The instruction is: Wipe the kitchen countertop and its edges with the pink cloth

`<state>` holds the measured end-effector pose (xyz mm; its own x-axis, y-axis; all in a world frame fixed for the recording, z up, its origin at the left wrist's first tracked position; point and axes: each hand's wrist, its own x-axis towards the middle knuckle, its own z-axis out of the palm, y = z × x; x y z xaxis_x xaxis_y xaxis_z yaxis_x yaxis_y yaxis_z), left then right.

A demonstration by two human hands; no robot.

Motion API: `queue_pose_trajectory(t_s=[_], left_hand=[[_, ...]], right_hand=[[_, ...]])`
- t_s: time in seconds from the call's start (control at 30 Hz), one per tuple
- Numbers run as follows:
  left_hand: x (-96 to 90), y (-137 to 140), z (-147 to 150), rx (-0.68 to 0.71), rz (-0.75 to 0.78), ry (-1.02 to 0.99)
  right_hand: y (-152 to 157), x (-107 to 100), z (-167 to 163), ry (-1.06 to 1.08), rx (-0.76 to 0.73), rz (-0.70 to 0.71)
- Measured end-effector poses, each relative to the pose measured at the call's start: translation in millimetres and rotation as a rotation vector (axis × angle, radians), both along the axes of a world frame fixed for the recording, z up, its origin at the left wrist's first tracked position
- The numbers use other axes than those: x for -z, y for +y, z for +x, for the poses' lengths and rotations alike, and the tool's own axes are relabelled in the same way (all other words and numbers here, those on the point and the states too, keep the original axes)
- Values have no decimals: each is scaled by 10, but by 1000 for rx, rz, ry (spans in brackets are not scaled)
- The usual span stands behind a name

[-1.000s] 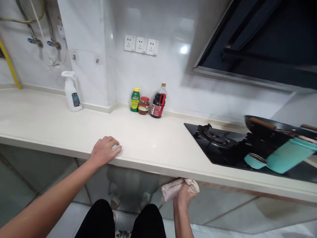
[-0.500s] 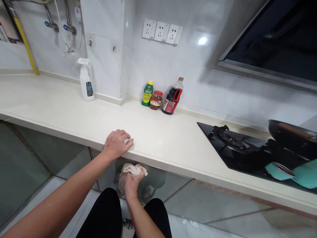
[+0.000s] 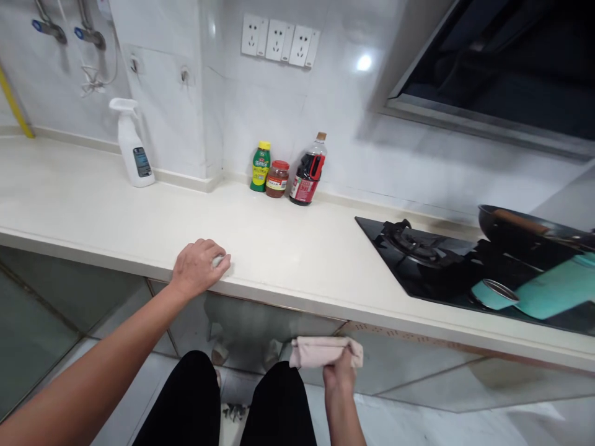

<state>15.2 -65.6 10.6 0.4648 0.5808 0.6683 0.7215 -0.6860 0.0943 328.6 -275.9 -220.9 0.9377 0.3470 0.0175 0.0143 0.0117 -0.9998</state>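
My left hand (image 3: 199, 266) rests on the front edge of the counter (image 3: 279, 248), fingers curled round something small and whitish. Most of that item is hidden, so I cannot tell its kind. My right hand (image 3: 340, 375) is low in front of the cabinet doors (image 3: 274, 322), closed on a folded pale pink cloth (image 3: 320, 351). The cloth sticks out to the left of the fingers, below the counter edge.
Against the wall stand a white spray bottle (image 3: 134, 145), a green squeeze bottle (image 3: 260, 167), a red-lidded jar (image 3: 277, 179) and a dark sauce bottle (image 3: 308, 173). At right, a black gas hob (image 3: 418, 279) bears a wok (image 3: 520, 226) and a turquoise bottle (image 3: 553, 288).
My right hand has moved right along the cabinet front with the cloth, which now looks flatter and less bunched. The left hand stays on the counter edge. The view has shifted right.
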Motion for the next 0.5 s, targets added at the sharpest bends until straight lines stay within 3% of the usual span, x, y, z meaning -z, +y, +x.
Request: queue_pose_trajectory(t_s=[0.1, 0.23, 0.4, 0.5], left_hand=[[-25, -2, -2, -7, -20, -1], [-52, 8, -4, -11, -23, 2], [-65, 42, -10, -23, 9, 27], [-46, 99, -18, -21, 53, 25]], right_hand=[[-139, -158, 318, 6, 152, 47], [-179, -330, 333, -67, 292, 79], [-104, -361, 201, -277, 243, 84], [-121, -306, 426, -381, 214, 21]])
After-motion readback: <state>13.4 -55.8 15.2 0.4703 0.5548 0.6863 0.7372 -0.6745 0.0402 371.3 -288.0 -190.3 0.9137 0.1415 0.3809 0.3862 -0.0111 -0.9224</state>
